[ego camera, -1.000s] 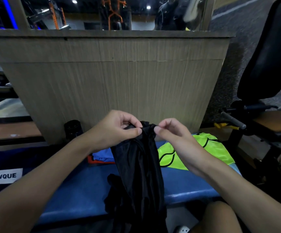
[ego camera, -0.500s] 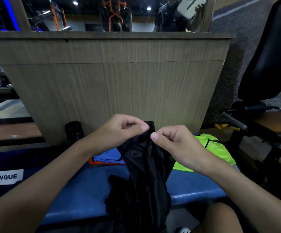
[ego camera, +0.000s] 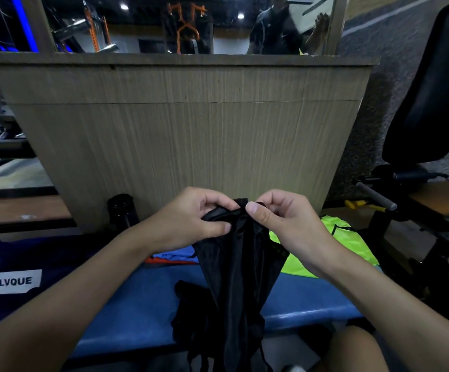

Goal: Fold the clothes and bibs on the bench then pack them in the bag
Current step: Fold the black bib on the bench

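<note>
Two hands share one edge: the left hand point(ego camera: 191, 218) and the right hand point(ego camera: 285, 224), nearly thumb to thumb and equally near, each pinch the top of a black garment point(ego camera: 234, 277). It hangs straight down from them, long axis vertical, its tail bunched on the blue bench point(ego camera: 137, 304). Whether that edge is waistband or hem, I cannot tell. A neon yellow bib point(ego camera: 333, 245) lies beyond the right wrist; the LVQUE bag point(ego camera: 43, 253) sits well left.
</note>
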The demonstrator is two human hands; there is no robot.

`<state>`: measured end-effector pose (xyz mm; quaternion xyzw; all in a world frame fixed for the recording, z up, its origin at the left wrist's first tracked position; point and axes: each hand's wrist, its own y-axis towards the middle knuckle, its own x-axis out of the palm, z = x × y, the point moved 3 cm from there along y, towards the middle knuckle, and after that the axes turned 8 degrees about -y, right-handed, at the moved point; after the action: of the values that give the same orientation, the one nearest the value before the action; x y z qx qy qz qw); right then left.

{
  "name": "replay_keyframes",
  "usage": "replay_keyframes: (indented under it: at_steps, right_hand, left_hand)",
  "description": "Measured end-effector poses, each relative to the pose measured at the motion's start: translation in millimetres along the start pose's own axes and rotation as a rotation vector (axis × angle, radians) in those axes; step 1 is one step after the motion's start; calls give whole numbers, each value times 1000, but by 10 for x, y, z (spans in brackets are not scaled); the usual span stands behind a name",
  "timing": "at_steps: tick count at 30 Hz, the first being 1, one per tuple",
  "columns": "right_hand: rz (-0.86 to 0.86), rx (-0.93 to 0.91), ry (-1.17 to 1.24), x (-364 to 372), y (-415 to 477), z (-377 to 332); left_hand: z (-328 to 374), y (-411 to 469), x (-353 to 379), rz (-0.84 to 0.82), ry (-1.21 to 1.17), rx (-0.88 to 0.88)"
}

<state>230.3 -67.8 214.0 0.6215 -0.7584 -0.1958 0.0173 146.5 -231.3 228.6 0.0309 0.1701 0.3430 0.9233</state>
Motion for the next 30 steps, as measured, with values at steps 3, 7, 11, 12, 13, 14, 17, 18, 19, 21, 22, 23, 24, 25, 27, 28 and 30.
replay_keyframes:
  at_steps: [3, 7, 11, 12, 13, 14, 17, 18, 19, 21, 22, 23, 24, 25, 27, 28, 30]
  right_hand:
    - [-102, -22, -24, -42, -6, -15]
    - [-204, -5, 31, -76, -26, -33]
    - [-57, 10, 97, -104, -32, -36]
    - [-31, 14, 105, -113, -42, -42]
    - [-8, 20, 113, -125, -56, -50]
    - [15, 24, 117, -140, -64, -54]
    - [76, 31, 100, -173, -96, -87]
    - [99, 30, 89, -184, -112, -104]
    - [118, 30, 78, -197, -129, -118]
    - [139, 47, 63, -231, -178, -144]
    - [140, 64, 62, -249, -209, -161]
    - [140, 79, 62, -269, -246, -187]
    - [139, 89, 62, -296, -284, -219]
    - [139, 97, 66, -326, -324, -261]
    - [103, 129, 86, -392, -420, -348]
    - [57, 148, 101, -419, -470, -392]
    - [-53, 170, 124, -457, -567, -470]
  left_hand:
    - [55, -15, 5, -36, -56, 15]
    - [133, -19, -22, -105, -94, 59]
    - [92, -3, -31, -57, -109, 61]
    - [61, -6, -29, -15, -79, 60]
    - [28, -15, -22, 19, -54, 59]
    - [-5, -24, -15, 49, -43, 57]
    - [-68, -62, 38, 146, -159, 58]
    - [-62, -71, 79, 165, -232, 60]
    - [-53, -71, 126, 172, -309, 59]
    - [-6, -62, 223, 162, -425, 50]
    - [25, -56, 270, 140, -456, 43]
    - [62, -51, 312, 106, -478, 37]
    - [105, -50, 357, 59, -495, 33]
    - [139, -45, 402, 6, -510, 30]
    - [203, -38, 496, -99, -538, 20]
    - [233, -38, 544, -151, -550, 18]
    - [288, -42, 630, -250, -577, 16]
